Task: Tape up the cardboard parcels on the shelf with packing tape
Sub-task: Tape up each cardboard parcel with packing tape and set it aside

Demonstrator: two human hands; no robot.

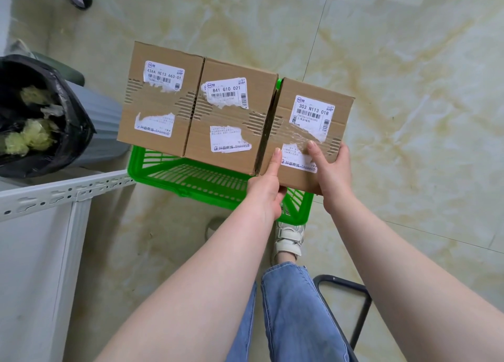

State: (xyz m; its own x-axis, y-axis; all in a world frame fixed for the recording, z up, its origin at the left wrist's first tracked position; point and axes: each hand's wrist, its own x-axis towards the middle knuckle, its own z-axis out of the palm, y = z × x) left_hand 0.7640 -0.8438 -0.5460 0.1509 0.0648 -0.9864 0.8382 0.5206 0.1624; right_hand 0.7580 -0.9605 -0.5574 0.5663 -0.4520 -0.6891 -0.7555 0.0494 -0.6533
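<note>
Head view: three cardboard parcels sit in a row across the top of a green plastic basket (207, 181), which stands on a pale marbled tile floor (409, 89). The left parcel (159, 100) and the middle parcel (231, 116) touch side to side; the right parcel (308, 132) butts against the middle one and is tilted slightly, its near edge hanging past the basket rim. Each carries torn white shipping labels and strips where the cardboard surface has been ripped away. A band of clear packing tape (300, 135) shows as a glossy wrinkled streak across the top of the right parcel.

Both hands are on the right parcel. The left hand (268, 187) grips its near left corner, thumb lying flat up along the top beside the seam with the middle parcel, fingers curled underneath. The right hand (331, 171) clasps the near right edge, thumb pressed on top at the end of the tape streak, fingers wrapped under the box.

To the left stand a white metal shelf frame (62, 192) and a grey bin lined with a black bag (41, 116). Below are blue jeans (294, 307) and a white shoe (289, 239).
</note>
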